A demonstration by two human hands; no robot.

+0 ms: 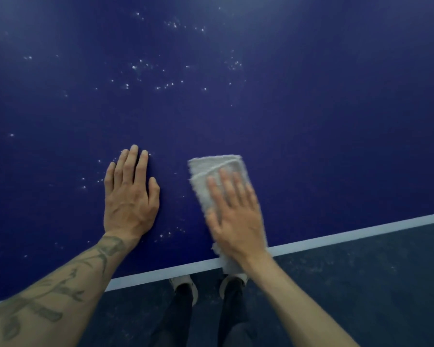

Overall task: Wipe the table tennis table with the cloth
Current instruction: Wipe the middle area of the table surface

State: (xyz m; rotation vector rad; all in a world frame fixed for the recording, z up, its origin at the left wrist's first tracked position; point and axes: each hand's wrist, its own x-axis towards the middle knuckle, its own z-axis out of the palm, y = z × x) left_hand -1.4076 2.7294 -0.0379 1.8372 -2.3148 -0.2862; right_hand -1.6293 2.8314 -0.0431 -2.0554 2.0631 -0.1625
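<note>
My right hand (236, 216) lay flat, fingers straight, pressing the folded cloth (217, 176) onto the table (311, 121) near its edge; my left hand (130, 196) rested open beside it, probably bracing me.

One camera is worn on the head. It is pointed almost straight down, close above the near edge of the counter (311, 146), with the floor (361, 284) seen below.
</note>
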